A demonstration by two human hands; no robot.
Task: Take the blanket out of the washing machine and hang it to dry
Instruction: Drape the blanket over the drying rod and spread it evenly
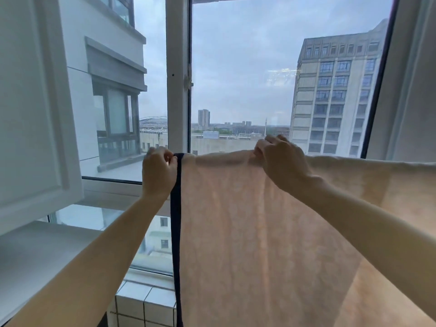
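Note:
A pale peach blanket point(236, 232) with a dark navy border hangs down in front of the window, its top edge stretched roughly level across the view. My left hand point(158, 171) pinches the navy border at the blanket's upper left corner. My right hand point(280, 159) grips the top edge further right, fingers curled over the fold. Whatever line or rod bears the blanket is hidden under the fabric. The blanket runs on past the right edge of the view.
A window with a white centre post point(177, 74) stands right behind the blanket, buildings beyond the glass. An open white window sash point(35, 109) juts in at the left. A white sill ledge point(42, 251) and a tiled wall point(146, 305) lie below.

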